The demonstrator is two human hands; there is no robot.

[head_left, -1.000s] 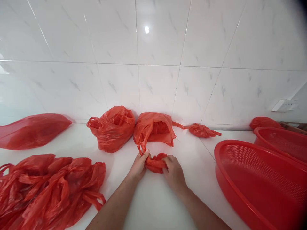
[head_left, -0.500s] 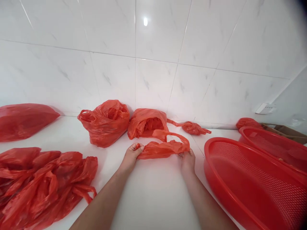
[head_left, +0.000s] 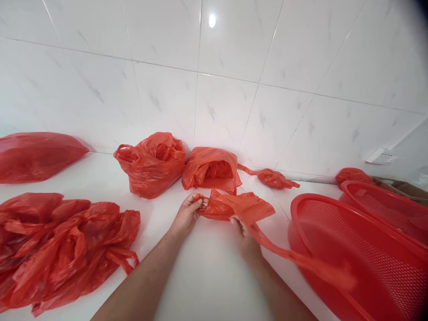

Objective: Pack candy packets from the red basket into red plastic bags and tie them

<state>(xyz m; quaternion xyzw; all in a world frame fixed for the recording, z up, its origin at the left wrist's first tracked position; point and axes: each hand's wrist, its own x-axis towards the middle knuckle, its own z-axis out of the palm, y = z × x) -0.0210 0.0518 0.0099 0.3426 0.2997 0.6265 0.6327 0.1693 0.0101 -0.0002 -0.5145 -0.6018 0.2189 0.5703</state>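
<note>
A red plastic bag (head_left: 240,206) lies stretched on the white counter (head_left: 207,276) between my two hands. My left hand (head_left: 187,214) pinches its left end, fingers closed on the plastic. My right hand (head_left: 245,238) grips the bag's lower edge near the middle. A long handle strip (head_left: 301,261) of the bag trails from my right hand toward the lower right, blurred, across the front of the red basket. Just behind the bag sits an open red bag (head_left: 212,169) with more red plastic inside.
A fuller red bag (head_left: 152,162) stands left of it, and a small knotted one (head_left: 274,178) lies to the right by the wall. A heap of loose red bags (head_left: 63,245) fills the left. Two red mesh baskets (head_left: 361,249) (head_left: 391,211) sit at the right.
The bag was bunched between both hands, then pulled out lengthwise. Now my right hand has come back toward the middle and the bag's handle strip has swung out to the lower right.
</note>
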